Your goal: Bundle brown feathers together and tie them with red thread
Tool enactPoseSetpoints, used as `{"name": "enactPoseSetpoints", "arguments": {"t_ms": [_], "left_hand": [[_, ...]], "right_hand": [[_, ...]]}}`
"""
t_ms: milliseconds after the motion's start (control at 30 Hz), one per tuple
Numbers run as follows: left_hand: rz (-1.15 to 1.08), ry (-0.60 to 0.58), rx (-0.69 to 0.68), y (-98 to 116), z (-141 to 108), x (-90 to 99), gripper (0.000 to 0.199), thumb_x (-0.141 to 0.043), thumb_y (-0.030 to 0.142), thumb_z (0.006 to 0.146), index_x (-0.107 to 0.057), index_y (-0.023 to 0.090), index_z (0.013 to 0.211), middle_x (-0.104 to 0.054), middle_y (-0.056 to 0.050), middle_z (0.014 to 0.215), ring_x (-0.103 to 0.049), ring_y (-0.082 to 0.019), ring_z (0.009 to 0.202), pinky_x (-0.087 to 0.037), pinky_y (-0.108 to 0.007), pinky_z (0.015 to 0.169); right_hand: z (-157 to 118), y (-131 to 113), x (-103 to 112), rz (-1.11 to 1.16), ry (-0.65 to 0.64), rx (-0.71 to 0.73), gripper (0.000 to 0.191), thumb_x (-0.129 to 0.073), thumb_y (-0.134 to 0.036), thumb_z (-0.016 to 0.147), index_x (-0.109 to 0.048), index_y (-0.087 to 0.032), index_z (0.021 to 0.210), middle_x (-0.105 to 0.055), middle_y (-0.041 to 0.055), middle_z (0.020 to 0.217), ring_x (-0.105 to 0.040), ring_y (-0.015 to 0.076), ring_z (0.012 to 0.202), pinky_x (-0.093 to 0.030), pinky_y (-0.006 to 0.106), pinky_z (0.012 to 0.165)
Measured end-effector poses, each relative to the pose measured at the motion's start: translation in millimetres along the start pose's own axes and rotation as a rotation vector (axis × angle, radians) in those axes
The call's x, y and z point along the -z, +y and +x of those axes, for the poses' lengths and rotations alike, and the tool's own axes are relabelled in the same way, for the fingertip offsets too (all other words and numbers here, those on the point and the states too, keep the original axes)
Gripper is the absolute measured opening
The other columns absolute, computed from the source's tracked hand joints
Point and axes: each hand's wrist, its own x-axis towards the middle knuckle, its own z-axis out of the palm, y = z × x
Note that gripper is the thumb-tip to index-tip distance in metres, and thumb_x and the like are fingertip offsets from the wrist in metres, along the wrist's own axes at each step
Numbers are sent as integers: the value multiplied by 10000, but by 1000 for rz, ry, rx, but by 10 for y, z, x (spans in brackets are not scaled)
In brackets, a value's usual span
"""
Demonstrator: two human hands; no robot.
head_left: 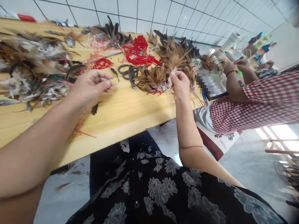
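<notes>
My right hand (181, 85) pinches the pale base of a brown feather bundle (175, 59), whose plumes fan upward. Just left of it, more brown feathers (152, 77) with red-tied ends lie on the table. Over the table's left part hovers my left hand (93, 84), its fingers curled and thumb pressed to them. Whatever those fingers hold, if anything, is too small to make out. A small dark feather (115, 74) lies by its fingertips, and another dark feather (95, 108) rests below it. Red cord (139, 51) lies tangled between the hands, farther back.
Loose feathers (30, 65) cover the left of the wooden table (120, 107). Dark feathers (111, 30) sit along the tiled wall, and a black ring-shaped coil (125, 70) lies mid-table. A co-worker in a checked shirt (262, 99) works at the right.
</notes>
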Motion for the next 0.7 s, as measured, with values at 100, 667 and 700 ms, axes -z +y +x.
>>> {"name": "enactPoseSetpoints", "arguments": {"t_ms": [100, 667, 700], "left_hand": [[95, -40, 50, 60, -63, 3, 241, -751, -56, 1003, -798, 180, 1022, -794, 14, 833, -711, -159, 724, -554, -278, 792], [252, -182, 34, -396, 143, 264, 261, -920, 236, 897, -850, 177, 1142, -893, -74, 1018, -779, -248, 928, -594, -336, 890], [257, -185, 30, -406, 148, 270, 256, -923, 243, 908, -849, 176, 1143, -897, -80, 1028, -779, -250, 932, -595, -339, 896]], "right_hand": [[-10, 139, 17, -141, 161, -71, 396, -927, -391, 1105, -592, -274, 930, -585, -98, 831, -534, 125, 767, -471, 264, 816], [-476, -163, -369, -956, 204, -111, 539, -603, -123, 1212, -627, -39, 1745, -678, 354, 1776, -744, 426, 1676, -581, 658, 1465], [-481, -169, -369, -966, 215, -79, 553, -591, -116, 1205, -621, -37, 1751, -677, 356, 1761, -739, 429, 1677, -580, 668, 1464]]}}
